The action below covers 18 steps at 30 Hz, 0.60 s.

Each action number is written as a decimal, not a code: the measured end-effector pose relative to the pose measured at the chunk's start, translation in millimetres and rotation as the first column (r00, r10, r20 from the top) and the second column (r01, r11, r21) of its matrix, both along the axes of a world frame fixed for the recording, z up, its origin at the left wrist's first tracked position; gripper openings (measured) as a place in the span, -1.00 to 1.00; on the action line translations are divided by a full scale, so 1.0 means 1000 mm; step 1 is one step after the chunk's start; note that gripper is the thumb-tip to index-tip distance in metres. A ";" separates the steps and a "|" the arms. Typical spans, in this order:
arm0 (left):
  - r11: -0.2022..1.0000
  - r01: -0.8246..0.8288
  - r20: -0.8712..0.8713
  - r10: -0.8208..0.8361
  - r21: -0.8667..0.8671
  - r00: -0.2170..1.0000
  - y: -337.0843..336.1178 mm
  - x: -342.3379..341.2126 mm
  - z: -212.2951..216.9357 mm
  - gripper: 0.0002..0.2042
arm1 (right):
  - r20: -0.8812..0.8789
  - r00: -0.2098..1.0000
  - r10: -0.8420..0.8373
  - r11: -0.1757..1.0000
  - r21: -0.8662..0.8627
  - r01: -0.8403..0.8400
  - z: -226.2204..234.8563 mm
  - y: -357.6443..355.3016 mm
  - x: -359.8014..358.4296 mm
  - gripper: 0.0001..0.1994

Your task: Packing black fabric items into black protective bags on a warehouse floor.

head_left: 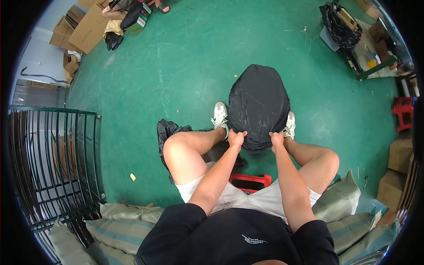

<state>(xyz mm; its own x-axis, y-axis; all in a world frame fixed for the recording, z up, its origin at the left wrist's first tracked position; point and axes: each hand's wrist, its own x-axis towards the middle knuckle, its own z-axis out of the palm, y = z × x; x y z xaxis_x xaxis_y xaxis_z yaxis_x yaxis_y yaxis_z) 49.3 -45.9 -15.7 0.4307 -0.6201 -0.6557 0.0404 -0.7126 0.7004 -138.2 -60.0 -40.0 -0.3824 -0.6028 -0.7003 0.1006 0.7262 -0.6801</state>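
A large rounded bundle in a thin, wrinkled black cover point(260, 99) stands on the floor between my feet. What lies inside the cover is hidden. My left hand point(237, 138) pinches the cover's near edge on the left side, thumb on top. A short way to its right, my right hand point(277, 138) grips the same near edge with curled fingers. Beside my left leg, crumpled black sheeting point(170, 129) lies on the green floor, partly behind the knee. Under me, part of a red stool point(260, 179) shows between my thighs.
Stuffed woven sacks point(119, 229) line the floor behind me. A green metal rack point(66, 163) stands at left, cardboard boxes point(399, 152) and a red stool point(403, 112) at right. Far right is a bin with a black liner point(342, 26). Another person point(117, 11) sits at far left.
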 end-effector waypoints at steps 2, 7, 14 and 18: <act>1.000 -0.024 0.027 0.024 -0.018 0.999 0.002 0.011 -0.017 -0.38 | 0.051 0.999 -0.003 1.000 -0.028 0.004 -0.004 -0.002 0.007 -0.52; 1.000 0.003 0.000 -0.003 -0.015 1.000 0.001 0.009 -0.034 -0.37 | 0.113 0.994 -0.005 0.995 -0.100 0.016 -0.023 0.001 -0.006 -0.46; 0.998 -0.045 -0.037 0.047 0.053 0.998 -0.001 0.021 -0.050 -0.37 | 0.082 0.996 0.025 0.997 -0.078 -0.018 0.007 0.001 0.009 -0.45; 0.994 -0.034 -0.034 0.038 0.108 0.999 -0.009 0.016 -0.041 -0.33 | 0.099 0.995 0.011 0.998 -0.068 -0.005 -0.007 -0.001 -0.001 -0.45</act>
<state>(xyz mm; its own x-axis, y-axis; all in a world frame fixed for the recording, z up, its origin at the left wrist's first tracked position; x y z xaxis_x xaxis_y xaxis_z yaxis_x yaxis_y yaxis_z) 65.5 -55.1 -56.4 0.4269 -0.5294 -0.7332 0.0911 -0.7815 0.6173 -139.3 -60.6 -46.6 -0.3080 -0.6526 -0.6923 0.1646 0.6801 -0.7144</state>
